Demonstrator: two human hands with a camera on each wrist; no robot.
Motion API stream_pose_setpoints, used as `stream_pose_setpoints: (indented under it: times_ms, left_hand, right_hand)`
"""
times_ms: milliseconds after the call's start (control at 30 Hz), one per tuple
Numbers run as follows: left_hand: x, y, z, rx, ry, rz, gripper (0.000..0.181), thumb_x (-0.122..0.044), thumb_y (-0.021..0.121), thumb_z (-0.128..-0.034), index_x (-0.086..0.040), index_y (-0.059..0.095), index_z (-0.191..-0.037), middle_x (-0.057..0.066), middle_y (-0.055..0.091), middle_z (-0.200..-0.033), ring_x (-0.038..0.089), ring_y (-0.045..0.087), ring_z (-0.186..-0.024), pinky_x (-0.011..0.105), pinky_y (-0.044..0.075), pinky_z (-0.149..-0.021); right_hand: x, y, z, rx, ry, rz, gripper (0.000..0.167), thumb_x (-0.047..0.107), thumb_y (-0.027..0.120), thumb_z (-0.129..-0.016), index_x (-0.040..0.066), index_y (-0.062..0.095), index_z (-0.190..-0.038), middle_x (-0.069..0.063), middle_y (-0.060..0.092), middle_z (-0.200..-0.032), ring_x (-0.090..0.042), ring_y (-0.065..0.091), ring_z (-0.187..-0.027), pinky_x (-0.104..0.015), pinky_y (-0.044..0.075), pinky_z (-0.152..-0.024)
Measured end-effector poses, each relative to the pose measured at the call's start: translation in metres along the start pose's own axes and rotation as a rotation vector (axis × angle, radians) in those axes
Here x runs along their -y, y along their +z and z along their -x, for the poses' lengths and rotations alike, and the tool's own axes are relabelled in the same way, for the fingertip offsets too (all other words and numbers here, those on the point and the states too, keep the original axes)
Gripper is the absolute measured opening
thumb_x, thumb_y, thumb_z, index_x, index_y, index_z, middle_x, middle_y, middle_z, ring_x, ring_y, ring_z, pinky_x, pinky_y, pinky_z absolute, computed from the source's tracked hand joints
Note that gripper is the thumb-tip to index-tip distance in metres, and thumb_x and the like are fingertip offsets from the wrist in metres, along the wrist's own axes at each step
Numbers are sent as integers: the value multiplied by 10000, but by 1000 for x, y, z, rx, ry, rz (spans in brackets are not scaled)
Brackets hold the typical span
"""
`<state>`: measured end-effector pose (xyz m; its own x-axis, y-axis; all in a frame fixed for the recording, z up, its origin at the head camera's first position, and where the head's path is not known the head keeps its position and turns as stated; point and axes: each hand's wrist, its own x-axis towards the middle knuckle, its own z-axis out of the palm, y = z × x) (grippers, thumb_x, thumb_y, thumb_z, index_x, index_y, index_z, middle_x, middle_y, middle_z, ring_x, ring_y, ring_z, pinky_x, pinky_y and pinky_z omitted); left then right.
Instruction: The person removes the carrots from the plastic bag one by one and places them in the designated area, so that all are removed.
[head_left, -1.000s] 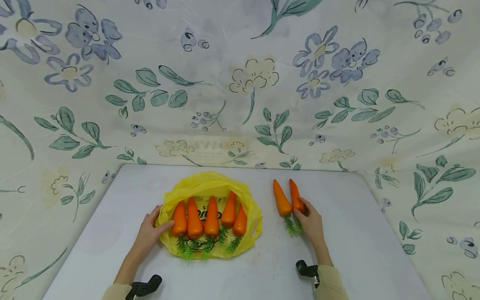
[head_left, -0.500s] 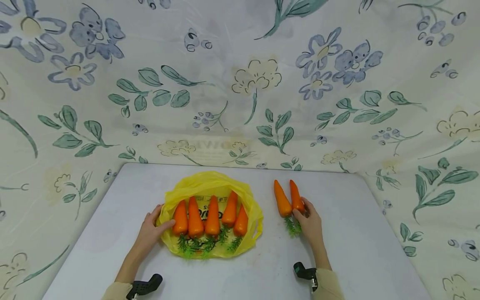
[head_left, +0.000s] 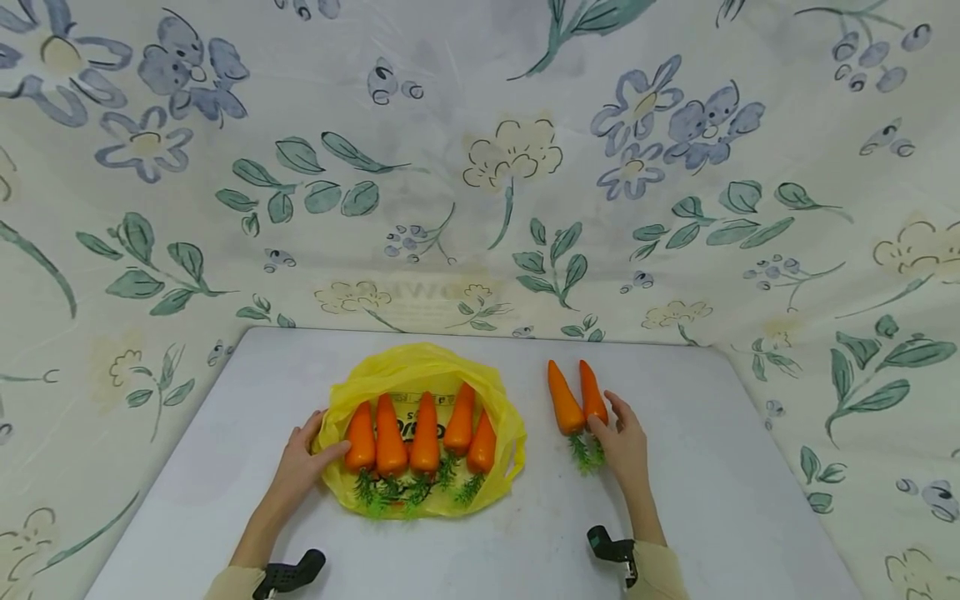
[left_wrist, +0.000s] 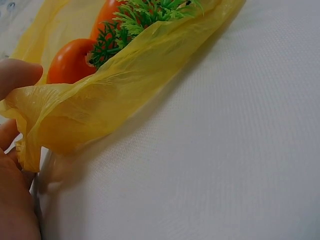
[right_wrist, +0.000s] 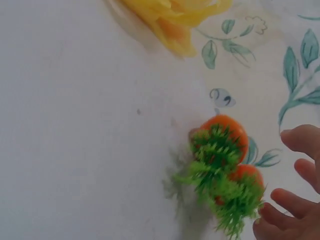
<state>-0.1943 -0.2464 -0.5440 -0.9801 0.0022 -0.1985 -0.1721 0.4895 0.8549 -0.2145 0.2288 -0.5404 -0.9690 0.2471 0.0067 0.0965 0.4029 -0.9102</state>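
A yellow plastic bag (head_left: pixel 408 360) lies on the left half of the table, its mouth spread wide. Several orange toy carrots (head_left: pixel 425 433) with green leafy tops rest in a row inside it. My left hand (head_left: pixel 296 467) grips the bag's left edge, thumb inside and fingers outside; in the left wrist view the yellow film (left_wrist: pixel 100 117) passes between them. To the right, two more carrots lie side by side, a left one (head_left: pixel 562 400) and a right one (head_left: pixel 591 390). Close beside the right one is my right hand (head_left: pixel 626 446), its fingers spread and holding nothing.
The white table (head_left: pixel 517 542) runs up to a floral cloth backdrop (head_left: pixel 480 183) at the back and sides. A stretch of table separates the bag from the two loose carrots. Each wrist wears a black camera mount, such as the right one (head_left: pixel 611 546).
My right hand has loosened its fingers from the right carrot and shifted slightly to the right. That carrot now lies beside its neighbour. The left hand and bag stay put.
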Motion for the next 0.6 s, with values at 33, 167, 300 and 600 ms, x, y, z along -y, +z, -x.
stream_pose_setpoints:
  times_ms: [33, 167, 300, 600]
  left_hand:
    - [0, 0, 0, -1, 0, -2, 849, -395, 630, -928, -32, 200, -1564, 272, 53, -1625, 540, -125, -1450, 753, -4, -1101]
    - [1, 1, -1, -1, -2, -4, 851, -397, 631, -927, -31, 201, -1563, 271, 52, -1625, 539, -122, -1451, 751, -3, -1103]
    - [1, 1, -1, 1, -2, -9, 858, -407, 629, -927, -37, 193, -1567, 267, 51, -1627, 536, -123, -1452, 751, -1, -1102]
    - [2, 1, -2, 0, 9, -15, 857, -408, 626, -929, -38, 191, -1568, 275, 52, -1624, 544, -115, -1450, 757, 7, -1098]
  right_hand:
    - [2, 0, 1, -1, -6, -5, 533, 167, 623, -965, 57, 454, -1458, -195, 408, -1523, -379, 359, -1411, -508, 290, -1166]
    - [15, 2, 4, -13, -42, -30, 522, 157, 627, -959, 47, 471, -1445, -188, 431, -1507, -365, 374, -1403, -500, 293, -1167]
    - [27, 3, 9, -16, -70, -34, 523, 170, 634, -953, 49, 478, -1438, -179, 453, -1491, -356, 393, -1392, -500, 314, -1159]
    - [47, 13, 21, 18, -177, -84, 515, 86, 654, -937, 17, 488, -1419, -184, 470, -1477, -342, 399, -1404, -488, 314, -1157]
